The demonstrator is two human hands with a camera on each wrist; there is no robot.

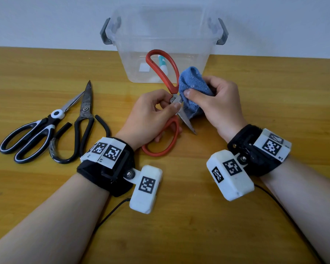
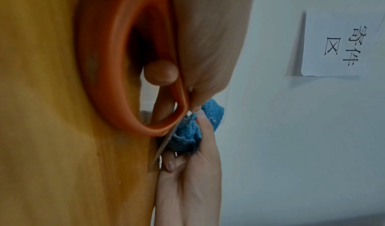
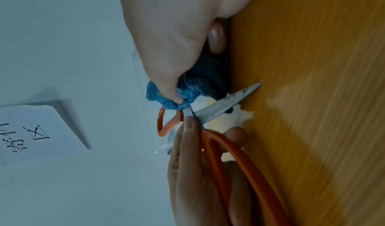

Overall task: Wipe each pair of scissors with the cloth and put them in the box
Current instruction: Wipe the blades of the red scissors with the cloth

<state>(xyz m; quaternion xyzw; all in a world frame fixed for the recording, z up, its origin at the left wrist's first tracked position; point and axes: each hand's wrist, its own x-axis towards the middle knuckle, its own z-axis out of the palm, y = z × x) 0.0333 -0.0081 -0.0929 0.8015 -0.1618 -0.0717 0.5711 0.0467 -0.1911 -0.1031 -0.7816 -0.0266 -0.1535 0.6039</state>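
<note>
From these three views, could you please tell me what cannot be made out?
- Second blade of the red scissors: all views, covered by the blue cloth.
- Contents of the clear box: head view, scissors in front, walls hazy.
- Left hand palm side: head view, turned away.
- Wall sign: both wrist views, cropped.

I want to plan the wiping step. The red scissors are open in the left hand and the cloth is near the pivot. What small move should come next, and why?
Probably slide the cloth from the pivot down the free blade toward its tip: specks show on it, and the left hand holds the red scissors steady.
</note>
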